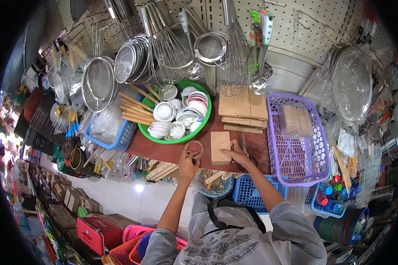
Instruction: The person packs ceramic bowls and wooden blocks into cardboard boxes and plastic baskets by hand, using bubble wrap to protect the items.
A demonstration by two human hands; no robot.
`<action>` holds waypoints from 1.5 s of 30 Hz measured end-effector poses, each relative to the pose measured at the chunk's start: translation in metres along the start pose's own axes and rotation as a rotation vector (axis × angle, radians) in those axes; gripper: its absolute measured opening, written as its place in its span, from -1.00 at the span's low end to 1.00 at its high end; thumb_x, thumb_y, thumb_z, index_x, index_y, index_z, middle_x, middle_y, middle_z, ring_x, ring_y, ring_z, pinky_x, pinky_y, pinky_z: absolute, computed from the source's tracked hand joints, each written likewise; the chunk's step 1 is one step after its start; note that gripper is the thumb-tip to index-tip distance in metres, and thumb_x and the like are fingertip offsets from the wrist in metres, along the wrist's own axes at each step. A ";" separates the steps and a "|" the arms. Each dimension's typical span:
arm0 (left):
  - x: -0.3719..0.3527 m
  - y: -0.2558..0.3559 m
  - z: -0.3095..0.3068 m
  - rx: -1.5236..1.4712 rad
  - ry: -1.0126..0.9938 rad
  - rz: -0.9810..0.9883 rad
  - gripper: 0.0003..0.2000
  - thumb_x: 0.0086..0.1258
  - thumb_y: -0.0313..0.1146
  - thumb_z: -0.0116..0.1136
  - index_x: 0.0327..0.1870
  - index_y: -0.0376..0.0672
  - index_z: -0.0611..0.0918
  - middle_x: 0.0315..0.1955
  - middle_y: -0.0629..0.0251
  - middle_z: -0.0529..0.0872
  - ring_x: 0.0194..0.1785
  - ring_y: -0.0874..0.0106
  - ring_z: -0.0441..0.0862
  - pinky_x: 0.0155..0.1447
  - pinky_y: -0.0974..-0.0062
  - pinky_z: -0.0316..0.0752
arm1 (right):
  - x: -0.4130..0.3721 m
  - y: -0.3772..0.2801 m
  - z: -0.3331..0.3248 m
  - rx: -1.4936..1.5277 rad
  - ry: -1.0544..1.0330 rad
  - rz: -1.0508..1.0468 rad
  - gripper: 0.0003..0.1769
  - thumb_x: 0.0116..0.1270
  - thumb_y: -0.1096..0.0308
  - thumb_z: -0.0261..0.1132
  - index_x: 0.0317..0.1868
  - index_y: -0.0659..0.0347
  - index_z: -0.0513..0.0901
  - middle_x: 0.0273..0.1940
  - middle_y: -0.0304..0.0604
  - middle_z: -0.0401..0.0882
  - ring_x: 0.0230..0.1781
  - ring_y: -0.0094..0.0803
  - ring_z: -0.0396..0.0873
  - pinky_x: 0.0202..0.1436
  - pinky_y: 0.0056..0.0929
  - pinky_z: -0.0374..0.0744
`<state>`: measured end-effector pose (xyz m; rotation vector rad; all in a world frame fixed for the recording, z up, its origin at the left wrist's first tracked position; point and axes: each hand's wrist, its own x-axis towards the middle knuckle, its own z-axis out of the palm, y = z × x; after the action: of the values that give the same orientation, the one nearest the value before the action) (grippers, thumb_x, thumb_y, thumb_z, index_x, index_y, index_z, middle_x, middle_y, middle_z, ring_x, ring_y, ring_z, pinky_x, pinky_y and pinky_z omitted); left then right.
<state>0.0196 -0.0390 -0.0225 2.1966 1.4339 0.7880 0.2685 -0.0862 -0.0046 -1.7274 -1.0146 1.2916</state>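
Cardboard box (220, 145) points lengthwise toward the pegboard (292, 39).

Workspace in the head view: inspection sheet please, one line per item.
surface: red-brown tabletop, bare in patches around the box.
job's things: cardboard box lying on the tabletop; tape roll to its left; scissors to its right.
clutter: green basin piled with small dishes and wooden-handled items; flat cardboard stack behind the box; purple basket at the right, holding wrapped brown packs.
hands: left hand at the tape roll, exact grip unclear; right hand touching the box, beside the scissors.
cables: nothing seen.
surroundings: strainers and whisks hang above; tiled floor below.
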 end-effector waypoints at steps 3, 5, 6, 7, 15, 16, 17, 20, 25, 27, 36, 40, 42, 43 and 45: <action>-0.006 -0.009 0.004 0.052 -0.046 -0.017 -0.75 0.19 -0.35 0.34 -0.09 -0.03 0.69 -0.05 0.22 0.56 0.02 0.10 0.56 0.14 0.18 0.49 | 0.007 0.009 0.011 0.013 0.029 -0.044 -0.33 0.15 -0.11 0.48 -0.06 0.07 0.24 -0.27 -0.23 0.52 -0.37 -0.53 0.53 -0.55 -0.54 0.44; -0.008 -0.007 0.005 0.047 -0.066 -0.028 -0.77 0.26 -0.36 0.29 -0.05 -0.04 0.66 -0.08 0.20 0.57 0.00 0.09 0.57 0.13 0.17 0.49 | 0.010 0.013 0.010 0.017 0.017 -0.023 -0.30 0.11 -0.11 0.50 -0.08 0.09 0.22 -0.26 -0.15 0.55 -0.35 -0.44 0.58 -0.55 -0.44 0.50; -0.009 -0.004 0.003 0.031 -0.065 -0.032 -0.77 0.30 -0.36 0.26 -0.03 -0.06 0.64 -0.09 0.18 0.59 -0.02 0.09 0.58 0.12 0.15 0.49 | 0.010 0.012 0.010 0.019 0.012 -0.013 -0.28 0.09 -0.11 0.50 -0.09 0.09 0.21 -0.26 -0.12 0.56 -0.34 -0.39 0.60 -0.55 -0.39 0.53; -0.009 -0.001 0.003 0.015 -0.065 -0.035 -0.78 0.35 -0.37 0.23 0.00 -0.08 0.61 -0.10 0.16 0.61 -0.04 0.08 0.59 0.10 0.14 0.49 | 0.009 0.012 0.010 0.024 0.017 -0.012 -0.28 0.10 -0.11 0.50 -0.09 0.09 0.21 -0.27 -0.12 0.56 -0.35 -0.39 0.60 -0.56 -0.39 0.53; 0.005 0.048 -0.004 -0.465 0.067 0.016 -0.81 0.53 -0.36 0.10 0.03 -0.24 0.52 -0.26 0.09 0.65 -0.28 0.31 0.57 -0.15 0.39 0.47 | -0.022 -0.006 0.021 0.060 0.108 -0.001 -0.34 0.21 -0.14 0.43 -0.05 0.12 0.26 -0.28 -0.16 0.52 -0.32 -0.45 0.54 -0.43 -0.43 0.50; 0.008 0.053 -0.002 -0.487 0.080 0.028 -0.81 0.53 -0.36 0.10 0.03 -0.25 0.51 -0.32 0.12 0.65 -0.30 0.39 0.55 -0.18 0.44 0.45 | -0.016 0.006 0.025 0.032 0.176 -0.098 -0.34 0.21 -0.12 0.43 -0.08 0.13 0.24 -0.30 -0.09 0.50 -0.32 -0.33 0.55 -0.37 -0.34 0.51; 0.011 0.057 0.000 -0.521 0.082 0.024 -0.81 0.51 -0.37 0.12 0.00 -0.25 0.50 -0.32 0.15 0.61 -0.33 0.40 0.51 -0.19 0.45 0.45 | -0.005 0.023 0.031 0.003 0.245 -0.193 -0.34 0.21 -0.11 0.43 -0.12 0.15 0.21 -0.32 -0.03 0.49 -0.32 -0.20 0.56 -0.32 -0.25 0.51; 0.020 0.074 -0.002 -0.640 0.038 0.023 -0.80 0.40 -0.39 0.23 -0.11 -0.22 0.46 -0.33 0.25 0.51 -0.36 0.47 0.41 -0.24 0.47 0.42 | -0.005 0.029 0.037 -0.033 0.340 -0.250 -0.35 0.22 -0.07 0.43 -0.16 0.19 0.19 -0.34 0.08 0.45 -0.28 0.04 0.54 -0.16 -0.09 0.47; 0.040 0.094 -0.004 -0.826 -0.163 0.071 -0.59 0.16 -0.42 0.44 -0.28 -0.15 0.32 -0.37 0.36 0.37 -0.31 0.59 0.34 -0.26 0.58 0.37 | 0.003 0.037 0.043 -0.092 0.447 -0.385 -0.44 0.30 0.03 0.36 -0.17 0.19 0.18 -0.25 0.16 0.45 -0.18 0.22 0.50 -0.11 -0.03 0.44; 0.048 0.097 0.005 -0.895 -0.175 0.168 -0.63 0.25 -0.47 0.38 -0.30 -0.08 0.29 -0.39 0.51 0.30 -0.30 0.68 0.25 -0.29 0.68 0.21 | 0.006 0.042 0.041 -0.086 0.457 -0.349 -0.41 0.31 0.01 0.35 0.02 0.28 0.27 -0.08 0.28 0.51 -0.01 0.31 0.50 -0.01 0.00 0.47; 0.083 0.074 0.030 -1.178 -0.513 0.032 -0.69 0.33 -0.43 0.38 -0.31 -0.08 0.37 -0.43 0.55 0.35 -0.32 0.70 0.32 -0.28 0.67 0.27 | -0.001 0.022 0.045 -0.001 0.538 -0.336 -0.24 0.25 0.04 0.44 0.21 0.38 0.28 0.03 0.29 0.59 0.03 0.24 0.62 0.07 -0.05 0.56; 0.089 0.065 0.025 -1.237 -0.584 0.029 -0.70 0.33 -0.45 0.35 -0.34 -0.06 0.36 -0.45 0.56 0.34 -0.35 0.70 0.30 -0.29 0.68 0.26 | -0.009 0.013 0.042 -0.065 0.548 -0.300 -0.27 0.18 0.23 0.52 0.19 0.28 0.26 -0.05 -0.01 0.43 -0.02 -0.17 0.49 0.05 -0.30 0.52; 0.092 0.062 0.025 -1.250 -0.629 0.024 -0.73 0.35 -0.39 0.30 -0.35 -0.05 0.36 -0.44 0.55 0.34 -0.33 0.69 0.30 -0.25 0.66 0.27 | -0.017 0.010 0.036 -0.352 0.701 -0.466 -0.24 0.12 0.28 0.55 0.17 0.27 0.25 0.00 -0.02 0.33 0.05 -0.21 0.42 0.00 -0.33 0.53; 0.093 0.058 0.029 -1.261 -0.648 0.019 -0.75 0.39 -0.35 0.25 -0.35 -0.05 0.36 -0.43 0.55 0.34 -0.30 0.68 0.30 -0.21 0.65 0.26 | -0.023 0.003 0.031 -0.368 0.685 -0.518 -0.23 0.10 0.28 0.56 0.18 0.26 0.25 0.05 -0.01 0.29 0.09 -0.22 0.38 -0.02 -0.34 0.53; 0.096 0.055 0.033 -1.343 -0.691 -0.007 -0.78 0.45 -0.25 0.14 -0.35 -0.04 0.36 -0.41 0.54 0.32 -0.27 0.66 0.30 -0.14 0.62 0.25 | -0.036 -0.019 0.021 -0.399 0.647 -0.619 -0.21 0.06 0.30 0.57 0.20 0.23 0.27 0.15 0.00 0.21 0.18 -0.24 0.31 -0.07 -0.37 0.53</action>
<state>0.1091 0.0267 0.0080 1.1581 0.3053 0.5833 0.2389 -0.1090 0.0216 -1.7243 -1.3004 0.1205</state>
